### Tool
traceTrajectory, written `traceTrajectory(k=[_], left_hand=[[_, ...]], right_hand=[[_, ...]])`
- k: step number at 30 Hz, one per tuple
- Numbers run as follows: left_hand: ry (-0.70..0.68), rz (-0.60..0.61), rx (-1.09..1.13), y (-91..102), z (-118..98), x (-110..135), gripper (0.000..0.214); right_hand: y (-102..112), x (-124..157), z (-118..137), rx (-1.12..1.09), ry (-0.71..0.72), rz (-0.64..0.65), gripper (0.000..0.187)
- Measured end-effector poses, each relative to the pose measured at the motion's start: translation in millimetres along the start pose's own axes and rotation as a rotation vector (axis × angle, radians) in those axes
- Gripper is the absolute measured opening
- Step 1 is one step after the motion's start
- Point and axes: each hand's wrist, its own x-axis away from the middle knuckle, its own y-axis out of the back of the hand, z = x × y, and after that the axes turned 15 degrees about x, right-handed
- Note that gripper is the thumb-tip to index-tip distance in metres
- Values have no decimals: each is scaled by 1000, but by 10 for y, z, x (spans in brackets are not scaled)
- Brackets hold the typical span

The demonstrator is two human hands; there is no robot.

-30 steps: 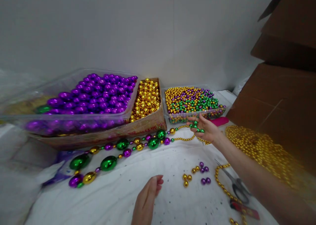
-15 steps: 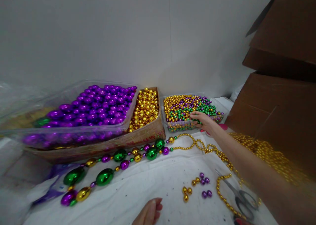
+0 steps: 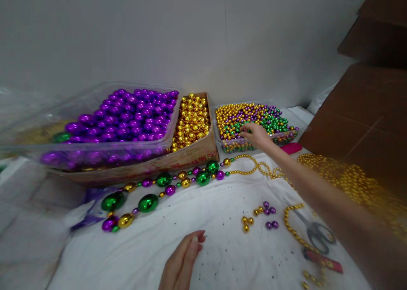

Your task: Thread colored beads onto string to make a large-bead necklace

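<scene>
Right hand (image 3: pixel 256 136): reaching over the near rim of the clear tray of small mixed beads (image 3: pixel 238 111), fingers bent, thumb and fingertips close together at the green beads. Grip is mostly closed; can't tell if a bead is pinched or just touched, the fingers hide it.

Left hand (image 3: pixel 182 256): low over the white cloth (image 3: pixel 133 256), fingers loosely curled, thumb alongside. Palm hidden, so can't tell if that grip is closed on anything.

Counts:
- Loose gold beads (image 3: pixel 246 228): 5, as a 3 and a 2, on the cloth between the hands and the scissors.
- Loose purple beads (image 3: pixel 275 225): 5, also a 3 and a 2, just beside the gold.
- Bead necklace (image 3: pixel 148 203): 1, laid in a long loop in front of the containers. Bigger beads on it: 5 green, 5 purple, 5 gold, small ones between.
- Big purple bead tub (image 3: pixel 143 145): 1, clear plastic; one green bead shows at its left end.
- Cardboard box of gold beads (image 3: pixel 203 148): 1, between tub and tray.
- Scissors (image 3: pixel 318 237): 1 pair, gold bead strand (image 3: pixel 288 222) beside it.
- Red item (image 3: pixel 333 264): 1, below the scissors, blurred.
- Pink item (image 3: pixel 291 148): 1, by the tray.

Gold strand pile (image 3: pixel 333 171) at right: too blurred to count.
</scene>
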Motion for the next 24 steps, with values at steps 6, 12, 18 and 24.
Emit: traceTrajectory(k=[6,12,18,24], left_hand=[[-87,138,-91,-247,30,-79,34],[-213,267,-212,-795,149,-86,28],[-299,289,-322,-1092,357,-191,53],[-348,309,-402,-1264,294,-329,47]], right_hand=[[-479,1478,-162,69,197,185,12],[-725,1895,-295,162,183,169,25],[-658,1828,-333,184,231,199,29],[-571,1824,-427,129,250,246,40]])
